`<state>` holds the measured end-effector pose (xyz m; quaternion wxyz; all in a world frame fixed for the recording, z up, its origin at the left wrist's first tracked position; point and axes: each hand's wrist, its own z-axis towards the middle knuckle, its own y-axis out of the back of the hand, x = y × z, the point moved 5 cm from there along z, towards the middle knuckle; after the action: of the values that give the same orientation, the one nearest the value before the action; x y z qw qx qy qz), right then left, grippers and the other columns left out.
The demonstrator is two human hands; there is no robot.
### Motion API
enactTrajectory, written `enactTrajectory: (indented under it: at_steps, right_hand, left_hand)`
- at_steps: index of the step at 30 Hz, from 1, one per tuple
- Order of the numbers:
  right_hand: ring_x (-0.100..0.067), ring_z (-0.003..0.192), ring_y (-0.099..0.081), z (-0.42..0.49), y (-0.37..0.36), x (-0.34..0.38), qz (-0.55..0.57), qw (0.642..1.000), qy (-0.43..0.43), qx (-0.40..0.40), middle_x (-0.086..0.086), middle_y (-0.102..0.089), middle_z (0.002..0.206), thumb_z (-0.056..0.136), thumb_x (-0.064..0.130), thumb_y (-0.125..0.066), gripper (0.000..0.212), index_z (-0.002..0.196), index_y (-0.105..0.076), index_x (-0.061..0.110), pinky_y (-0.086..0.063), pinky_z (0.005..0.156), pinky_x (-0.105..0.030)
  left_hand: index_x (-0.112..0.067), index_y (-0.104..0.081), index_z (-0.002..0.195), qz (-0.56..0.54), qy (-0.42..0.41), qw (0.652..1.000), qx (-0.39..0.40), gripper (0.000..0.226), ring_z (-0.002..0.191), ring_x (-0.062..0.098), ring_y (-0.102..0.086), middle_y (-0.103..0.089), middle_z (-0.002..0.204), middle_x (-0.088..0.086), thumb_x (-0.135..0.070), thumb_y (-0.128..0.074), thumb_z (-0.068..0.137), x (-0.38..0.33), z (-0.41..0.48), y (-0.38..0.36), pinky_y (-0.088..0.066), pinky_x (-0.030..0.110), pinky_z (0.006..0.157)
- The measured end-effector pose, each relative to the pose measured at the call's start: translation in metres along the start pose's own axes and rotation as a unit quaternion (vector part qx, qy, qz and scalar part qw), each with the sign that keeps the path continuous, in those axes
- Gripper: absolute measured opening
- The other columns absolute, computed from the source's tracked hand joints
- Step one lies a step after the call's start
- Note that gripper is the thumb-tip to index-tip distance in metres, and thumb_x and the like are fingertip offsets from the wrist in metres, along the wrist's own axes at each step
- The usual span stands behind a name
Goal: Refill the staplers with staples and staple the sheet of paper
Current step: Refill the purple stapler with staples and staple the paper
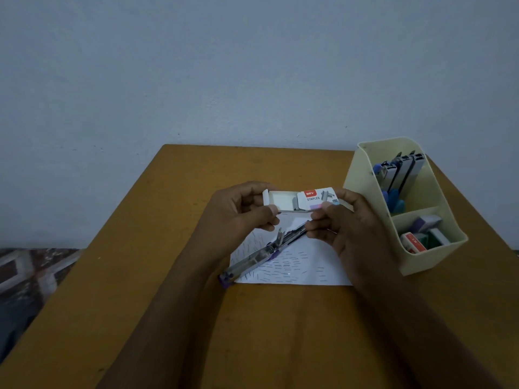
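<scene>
Half-open white cardboard staple box [314, 198] pinched between left hand [241, 210] and right hand [346, 227], opened purple metal stapler [262, 254] laid on white paper sheet [304, 269] beneath them, cream plastic organiser [432, 258] rightward, contents partly hidden.

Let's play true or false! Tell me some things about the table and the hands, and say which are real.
1. The left hand and right hand both hold the staples box. True.
2. The box is shut. False: its tray is slid out.
3. The stapler lies open on the paper. True.
4. The paper is blank. False: short marks cover it.
5. The organizer stands right of the paper. True.
</scene>
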<state>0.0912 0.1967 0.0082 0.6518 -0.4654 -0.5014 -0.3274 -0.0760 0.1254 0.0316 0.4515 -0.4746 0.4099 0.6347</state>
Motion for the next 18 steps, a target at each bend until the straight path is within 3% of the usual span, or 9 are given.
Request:
enactTrajectory:
  at_steps: [4, 8, 10, 14, 18]
  right_hand:
    - [-0.018, 0.069, -0.065, -0.001, 0.000, -0.001, -0.016, 1.000, -0.012, 0.006, -0.006, -0.066, 0.080, 0.094, 0.012, -0.049, 0.029, 0.122, -0.050, 0.018, -0.056, 0.064, -0.031]
    - [-0.021, 0.073, -0.066, 0.001, 0.007, -0.002, 0.001, 1.000, -0.017, 0.004, -0.001, -0.070, 0.081, 0.093, 0.015, -0.050, 0.017, 0.109, -0.057, 0.018, -0.056, 0.062, -0.030]
    - [-0.021, 0.075, -0.067, 0.003, 0.007, -0.003, -0.004, 1.000, -0.023, 0.011, -0.001, -0.071, 0.084, 0.092, 0.016, -0.052, 0.021, 0.113, -0.055, 0.018, -0.057, 0.062, -0.031]
    - [-0.021, 0.084, -0.067, 0.011, 0.007, -0.007, -0.092, 0.995, -0.028, 0.023, -0.005, -0.066, 0.107, 0.090, 0.021, -0.057, 0.043, 0.131, -0.042, 0.018, -0.058, 0.065, -0.031]
    - [-0.018, 0.087, -0.064, 0.020, 0.010, -0.010, -0.234, 0.972, 0.014, -0.006, -0.004, -0.054, 0.125, 0.091, 0.020, -0.058, 0.045, 0.132, -0.041, 0.017, -0.057, 0.066, -0.028]
  left_hand:
    - [-0.003, -0.064, 0.116, 0.011, 0.002, 1.000, -0.001, 0.030, 0.079, 0.027, -0.070, -0.071, 0.092, 0.015, 0.003, -0.061, 0.087, 0.002, 0.000, -0.001, -0.058, 0.034, 0.072]
    - [-0.005, -0.065, 0.116, 0.016, 0.002, 1.000, 0.000, 0.029, 0.079, 0.028, -0.070, -0.071, 0.093, 0.015, 0.001, -0.061, 0.088, 0.003, 0.001, -0.004, -0.059, 0.035, 0.072]
    - [-0.006, -0.065, 0.116, 0.016, 0.005, 1.000, -0.002, 0.029, 0.079, 0.027, -0.070, -0.071, 0.093, 0.014, 0.001, -0.062, 0.088, 0.004, 0.001, -0.004, -0.059, 0.036, 0.072]
    - [-0.006, -0.065, 0.115, 0.009, 0.027, 1.000, -0.012, 0.029, 0.075, 0.023, -0.069, -0.071, 0.094, 0.018, 0.001, -0.062, 0.087, 0.010, 0.004, 0.000, -0.059, 0.035, 0.072]
    - [-0.005, -0.067, 0.112, 0.009, 0.062, 0.998, -0.029, 0.027, 0.075, 0.021, -0.068, -0.070, 0.094, 0.023, 0.000, -0.063, 0.086, 0.022, 0.012, 0.011, -0.058, 0.032, 0.071]
